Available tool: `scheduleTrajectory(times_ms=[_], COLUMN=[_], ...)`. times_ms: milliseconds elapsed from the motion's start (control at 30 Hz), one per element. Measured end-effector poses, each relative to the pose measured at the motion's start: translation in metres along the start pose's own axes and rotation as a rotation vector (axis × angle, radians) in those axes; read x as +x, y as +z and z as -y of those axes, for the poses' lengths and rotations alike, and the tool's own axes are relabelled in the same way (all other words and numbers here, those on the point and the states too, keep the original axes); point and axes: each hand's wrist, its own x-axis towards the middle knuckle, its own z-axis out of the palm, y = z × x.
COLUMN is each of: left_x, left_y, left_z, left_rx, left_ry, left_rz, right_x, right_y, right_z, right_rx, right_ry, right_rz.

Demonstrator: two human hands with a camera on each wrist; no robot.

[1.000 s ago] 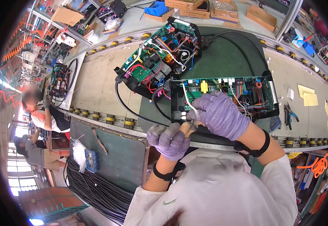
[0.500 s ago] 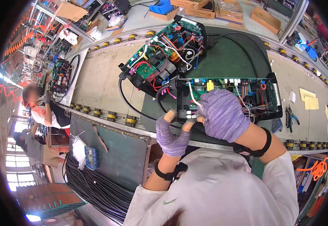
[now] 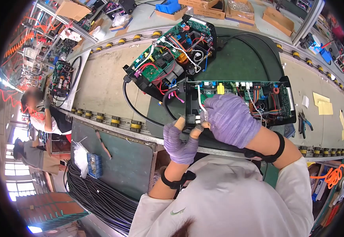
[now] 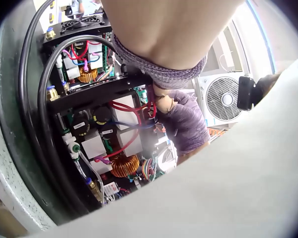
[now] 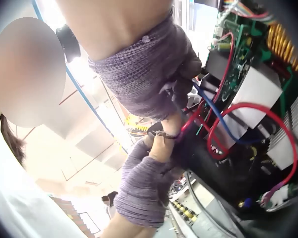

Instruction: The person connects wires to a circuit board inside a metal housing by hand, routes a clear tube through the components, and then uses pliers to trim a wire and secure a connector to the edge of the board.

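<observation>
Right hand: purple knitted glove (image 3: pixel 233 120), lowered from the near right over the unit's left half; fingers curled, white flexible cable (image 3: pixel 200 98) gripped at its near end.
Left hand: purple glove with bare fingertips (image 3: pixel 181 144), raised from the near side beside the unit's near left corner; thumb and finger bent; whether anything is pinched cannot be told.
Unit: open black metal housing with green circuit boards (image 3: pixel 276 103), set on a dark green mat (image 3: pixel 235 65); open face turned up, long axis left to right.
Edges: roller rail (image 3: pixel 135 126) on the near side; second, similar unit (image 3: pixel 168 55) angled at far left.
Room: mat surface seen beyond the unit; blue-handled pliers (image 3: pixel 304 125) at right.
</observation>
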Motion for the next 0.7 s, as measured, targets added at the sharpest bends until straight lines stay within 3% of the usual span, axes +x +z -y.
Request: scheduleTrajectory(times_ms=[67, 200, 300, 400, 700], left_x=[0.003, 0.003, -0.001, -0.003, 0.001], left_y=[0.0, 0.001, 0.0, 0.0, 0.0], left_z=[-0.004, -0.004, 0.0, 0.003, -0.003], left_rx=[0.014, 0.007, -0.012, -0.045, -0.035], left_ry=[-0.021, -0.012, -0.034, -0.051, -0.024], left_rz=[0.006, 0.0, 0.013, 0.02, -0.024], right_x=[-0.007, -0.01, -0.007, -0.004, -0.007], right_y=[0.005, 0.008, 0.012, 0.015, -0.005], right_z=[-0.013, -0.02, -0.024, -0.03, -0.032], right_rx=[0.052, -0.12, -0.15, -0.054, -0.02], right_ry=[-0.129, -0.152, -0.302, -0.335, -0.255], right_rz=[-0.135, -0.198, -0.194, -0.157, 0.006])
